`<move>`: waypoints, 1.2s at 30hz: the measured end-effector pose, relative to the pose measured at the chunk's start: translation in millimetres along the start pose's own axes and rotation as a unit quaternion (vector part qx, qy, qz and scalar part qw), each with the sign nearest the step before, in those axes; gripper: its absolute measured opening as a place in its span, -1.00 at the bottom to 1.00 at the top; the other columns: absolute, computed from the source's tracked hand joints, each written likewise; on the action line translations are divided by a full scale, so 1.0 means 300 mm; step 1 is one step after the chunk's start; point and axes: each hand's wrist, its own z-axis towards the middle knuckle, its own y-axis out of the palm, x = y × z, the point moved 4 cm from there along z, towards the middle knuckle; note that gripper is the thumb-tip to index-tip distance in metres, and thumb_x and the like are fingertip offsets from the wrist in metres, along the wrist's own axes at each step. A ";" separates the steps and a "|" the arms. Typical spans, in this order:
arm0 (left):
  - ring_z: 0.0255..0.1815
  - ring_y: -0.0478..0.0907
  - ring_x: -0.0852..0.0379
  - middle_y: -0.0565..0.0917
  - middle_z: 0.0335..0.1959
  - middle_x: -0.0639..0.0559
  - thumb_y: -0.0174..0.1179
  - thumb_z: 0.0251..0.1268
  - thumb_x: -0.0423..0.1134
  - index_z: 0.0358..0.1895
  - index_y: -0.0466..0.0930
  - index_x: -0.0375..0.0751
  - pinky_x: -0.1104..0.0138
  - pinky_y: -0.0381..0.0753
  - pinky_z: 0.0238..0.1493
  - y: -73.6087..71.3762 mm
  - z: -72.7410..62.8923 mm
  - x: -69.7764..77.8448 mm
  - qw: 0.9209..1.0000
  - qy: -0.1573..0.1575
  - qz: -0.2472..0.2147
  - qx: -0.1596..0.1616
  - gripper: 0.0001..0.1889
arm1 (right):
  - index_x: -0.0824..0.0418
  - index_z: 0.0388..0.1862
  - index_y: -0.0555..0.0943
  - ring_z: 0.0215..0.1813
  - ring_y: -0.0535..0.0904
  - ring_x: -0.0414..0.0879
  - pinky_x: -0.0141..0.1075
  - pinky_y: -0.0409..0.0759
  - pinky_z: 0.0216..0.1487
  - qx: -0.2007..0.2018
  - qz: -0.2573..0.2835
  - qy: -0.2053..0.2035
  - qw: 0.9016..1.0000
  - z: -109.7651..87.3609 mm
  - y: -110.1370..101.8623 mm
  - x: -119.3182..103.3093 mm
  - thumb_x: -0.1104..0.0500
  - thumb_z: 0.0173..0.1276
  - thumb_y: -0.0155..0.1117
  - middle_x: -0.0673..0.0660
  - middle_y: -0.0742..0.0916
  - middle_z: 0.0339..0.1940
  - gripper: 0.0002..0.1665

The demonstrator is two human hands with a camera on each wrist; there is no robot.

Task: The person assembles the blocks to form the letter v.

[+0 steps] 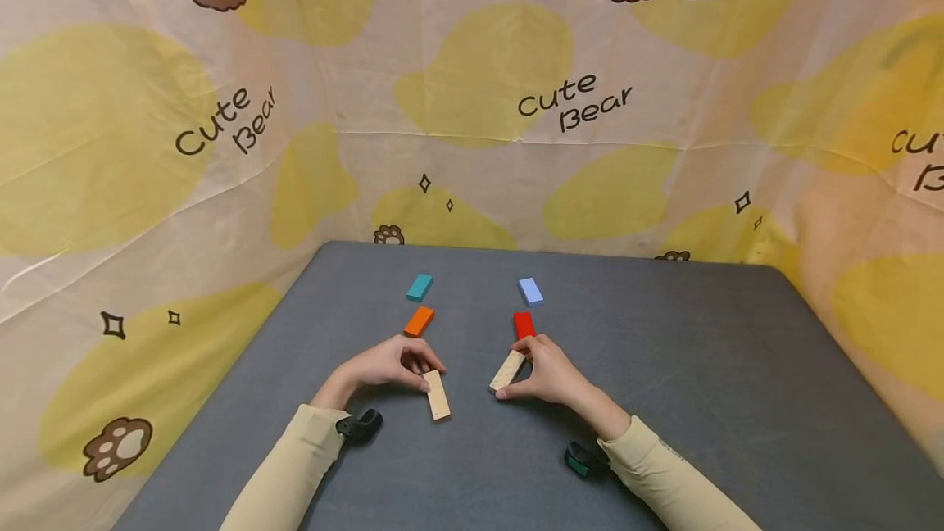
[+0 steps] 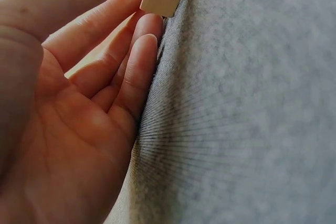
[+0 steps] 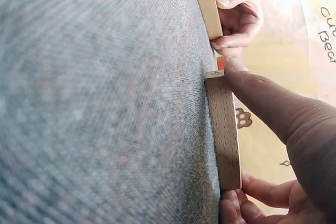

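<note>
Lettering (image 1: 575, 103), black, "Cute Bear", on cream-and-yellow fabric backdrop (image 1: 479, 72). On grey counter (image 1: 701, 367): oblong pale wooden block (image 1: 438, 400), far end pinched by left hand (image 1: 387, 363); second oblong wooden block (image 1: 507, 370), clamped end-to-end by right hand (image 1: 549, 373), end marking (image 3: 216, 74) illegible. Beyond, all oblong: orange block (image 1: 419, 322), teal block (image 1: 419, 288), red block (image 1: 524, 324), periwinkle block (image 1: 530, 292).

Seen from the wearer's head, the widest view faces forward and down across a matte grey tabletop (image 1: 708, 383) to a cream-and-yellow printed fabric backdrop (image 1: 472, 158). From close up, the left-wrist camera peers along the palm of the left hand (image 2: 79, 119), tabletop tipped upright at frame right. The right-wrist camera, close and low, looks past the right hand (image 1: 553, 373) toward the left, tabletop at frame left. Head and right-wrist views share both hands, a smooth pale rectangular wooden block (image 1: 438, 398) and a speckled pale rectangular wooden block (image 1: 507, 371).
</note>
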 end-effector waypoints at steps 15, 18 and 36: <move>-0.25 0.54 0.14 0.66 -0.11 -0.01 0.38 0.09 -0.22 -0.01 0.65 -0.14 0.39 0.56 -0.18 -0.001 0.000 0.004 1.000 0.004 -0.001 -0.007 -0.66 | 0.28 0.03 0.52 -0.08 0.47 -0.06 -0.19 0.51 -0.06 0.007 -0.008 -0.017 1.000 -0.005 0.002 -0.012 -0.21 -0.29 0.63 0.12 0.55 -0.12 -0.06; -0.25 0.54 0.12 0.65 -0.12 0.00 0.38 0.10 -0.22 -0.01 0.66 -0.14 0.39 0.56 -0.18 -0.003 -0.002 0.006 1.000 0.003 -0.001 -0.006 -0.66 | 0.28 0.03 0.52 -0.08 0.47 -0.06 -0.19 0.51 -0.07 0.007 -0.007 -0.016 1.000 -0.006 0.001 -0.015 -0.20 -0.28 0.63 0.13 0.55 -0.12 -0.07; -0.26 0.54 0.14 0.66 -0.12 0.00 0.38 0.09 -0.21 -0.02 0.65 -0.14 0.38 0.56 -0.19 -0.001 -0.001 0.007 1.000 0.002 -0.003 -0.005 -0.66 | 0.30 0.01 0.55 -0.12 0.49 -0.09 -0.21 0.53 -0.10 0.016 -0.011 -0.005 1.000 -0.002 -0.001 -0.009 -0.21 -0.28 0.63 0.10 0.56 -0.17 -0.08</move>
